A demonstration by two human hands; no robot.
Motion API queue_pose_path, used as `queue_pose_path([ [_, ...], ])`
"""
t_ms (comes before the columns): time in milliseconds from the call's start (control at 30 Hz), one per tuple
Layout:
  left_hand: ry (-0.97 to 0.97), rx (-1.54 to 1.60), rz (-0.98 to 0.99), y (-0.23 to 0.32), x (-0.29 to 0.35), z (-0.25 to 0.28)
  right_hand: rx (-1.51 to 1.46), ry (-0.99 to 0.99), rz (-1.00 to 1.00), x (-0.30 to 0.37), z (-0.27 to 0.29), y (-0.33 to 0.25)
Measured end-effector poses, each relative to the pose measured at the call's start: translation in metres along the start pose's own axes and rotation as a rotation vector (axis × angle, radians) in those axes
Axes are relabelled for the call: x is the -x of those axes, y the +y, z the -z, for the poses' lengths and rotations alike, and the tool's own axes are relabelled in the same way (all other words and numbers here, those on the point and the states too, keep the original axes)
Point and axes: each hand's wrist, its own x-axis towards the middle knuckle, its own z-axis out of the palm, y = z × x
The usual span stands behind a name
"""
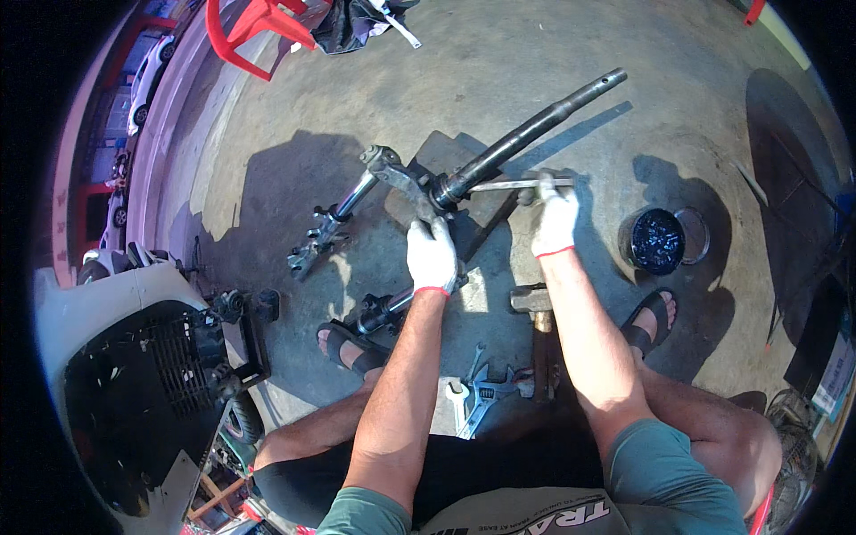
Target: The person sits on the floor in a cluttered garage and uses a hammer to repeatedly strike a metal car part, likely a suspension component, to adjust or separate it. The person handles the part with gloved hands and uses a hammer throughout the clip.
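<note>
A scooter front fork (408,185) lies before me, its long dark steering stem (535,125) pointing to the far right. My left hand (432,259), in a white glove, rests on the fork's crown near the stem's base; its fingers curl over the metal. In my gloved right hand (556,221) is a slim metal rod (501,185), gripped near its outer end. The rod lies almost level, its tip at or against the collar at the stem's base. Whether it is a punch or a chisel I cannot tell.
A hammer (532,301) lies between my forearms, with an adjustable wrench (481,408) and an open-ended wrench (458,406) nearer me. An open can of dark grease (631,250) stands at right. A white scooter body (134,290) fills the left; a red chair (254,36) stands far off.
</note>
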Motion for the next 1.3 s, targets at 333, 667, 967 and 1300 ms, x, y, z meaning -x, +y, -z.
queue_pose_path([
  [333,-0.001,-0.034,0.012,0.006,0.002,0.0,0.112,0.06,0.036,0.025,-0.022,-0.033],
  [667,-0.015,-0.081,-0.003,0.009,0.003,-0.004,0.442,-0.144,0.254,0.011,-0.018,-0.018],
  [967,0.062,-0.092,-0.025,0.001,0.005,0.004,0.638,-0.166,0.413,0.029,-0.053,-0.038],
  [1300,0.071,-0.068,-0.006,0.006,0.007,0.0,0.772,-0.233,0.374,0.036,-0.094,-0.066],
])
